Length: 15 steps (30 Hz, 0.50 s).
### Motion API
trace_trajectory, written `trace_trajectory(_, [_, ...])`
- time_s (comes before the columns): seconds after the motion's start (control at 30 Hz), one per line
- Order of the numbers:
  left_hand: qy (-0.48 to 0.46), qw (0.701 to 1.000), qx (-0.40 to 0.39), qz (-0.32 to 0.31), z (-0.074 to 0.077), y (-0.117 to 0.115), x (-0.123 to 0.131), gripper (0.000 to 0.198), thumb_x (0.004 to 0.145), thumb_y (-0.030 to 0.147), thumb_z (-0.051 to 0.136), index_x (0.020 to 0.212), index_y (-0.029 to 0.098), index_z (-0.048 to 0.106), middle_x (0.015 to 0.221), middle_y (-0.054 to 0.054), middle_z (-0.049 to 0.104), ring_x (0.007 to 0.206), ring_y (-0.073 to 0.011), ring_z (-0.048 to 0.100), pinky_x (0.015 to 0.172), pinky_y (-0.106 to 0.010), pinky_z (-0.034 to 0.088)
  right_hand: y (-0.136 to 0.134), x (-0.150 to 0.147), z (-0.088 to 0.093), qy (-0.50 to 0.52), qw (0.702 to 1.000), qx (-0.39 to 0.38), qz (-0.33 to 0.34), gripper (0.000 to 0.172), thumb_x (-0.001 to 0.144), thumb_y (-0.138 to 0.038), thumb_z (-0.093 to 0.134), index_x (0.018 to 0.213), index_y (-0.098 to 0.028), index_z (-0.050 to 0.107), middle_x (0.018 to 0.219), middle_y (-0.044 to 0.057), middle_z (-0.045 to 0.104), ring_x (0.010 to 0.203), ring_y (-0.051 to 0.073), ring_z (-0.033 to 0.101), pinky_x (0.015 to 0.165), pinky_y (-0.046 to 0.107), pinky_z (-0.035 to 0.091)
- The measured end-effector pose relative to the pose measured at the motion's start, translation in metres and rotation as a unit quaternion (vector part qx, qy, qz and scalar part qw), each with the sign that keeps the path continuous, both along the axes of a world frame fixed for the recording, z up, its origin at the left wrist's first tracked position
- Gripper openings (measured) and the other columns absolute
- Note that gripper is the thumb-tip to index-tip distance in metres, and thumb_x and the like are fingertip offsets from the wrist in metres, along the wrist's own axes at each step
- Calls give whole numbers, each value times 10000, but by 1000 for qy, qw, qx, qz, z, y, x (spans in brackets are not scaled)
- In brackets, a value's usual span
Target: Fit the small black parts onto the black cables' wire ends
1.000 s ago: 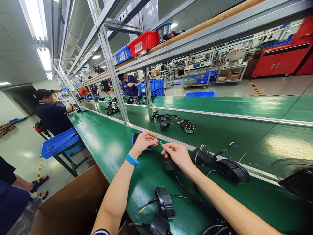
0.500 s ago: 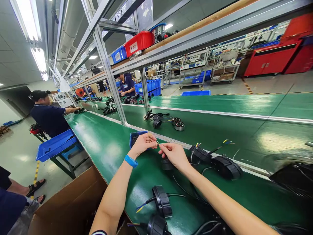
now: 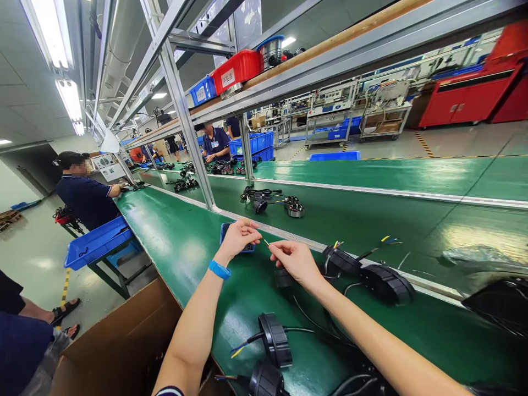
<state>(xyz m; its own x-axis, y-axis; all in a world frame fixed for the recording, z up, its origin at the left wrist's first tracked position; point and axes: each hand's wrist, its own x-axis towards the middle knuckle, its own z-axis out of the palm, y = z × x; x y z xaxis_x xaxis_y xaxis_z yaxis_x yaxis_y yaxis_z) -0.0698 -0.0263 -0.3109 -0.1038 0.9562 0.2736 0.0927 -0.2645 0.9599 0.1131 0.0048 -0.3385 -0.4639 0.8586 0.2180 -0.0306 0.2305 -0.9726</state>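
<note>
My left hand (image 3: pixel 243 239) hangs over a small blue tray (image 3: pixel 236 237) with its fingertips pinched together; anything between them is too small to tell. My right hand (image 3: pixel 293 261) pinches a short thin wire (image 3: pixel 266 242), and a small gap separates it from my left hand. Below my right wrist lies a small black part (image 3: pixel 284 278). Several round black cabled housings sit on the green bench (image 3: pixel 185 247), including one (image 3: pixel 275 340) near me and another (image 3: pixel 340 259) by the rail, with coloured wire ends showing.
A metal rail (image 3: pixel 313 246) divides this bench from a second green bench, which holds cables and ring-shaped metal parts (image 3: pixel 295 209). A seated co-worker (image 3: pixel 84 201) sits on the left beside a blue crate (image 3: pixel 97 242). A cardboard box (image 3: pixel 115 341) stands below the bench edge.
My hands have drawn slightly apart, with the short wire staying at my right fingertips. The whole view has shifted a little as my head moved.
</note>
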Motion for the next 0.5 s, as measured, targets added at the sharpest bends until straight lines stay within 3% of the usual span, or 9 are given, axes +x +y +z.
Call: trace_trajectory(0.5, [20, 998, -34, -42, -3, 1, -1, 464, 651, 373, 856, 945, 129, 594, 673, 3, 672, 541, -97, 626, 580, -228, 513, -2, 0, 0, -9, 1000, 19, 0, 318, 711, -481, 682, 696, -165, 716, 549, 32, 647, 435, 128, 535, 435, 240, 427])
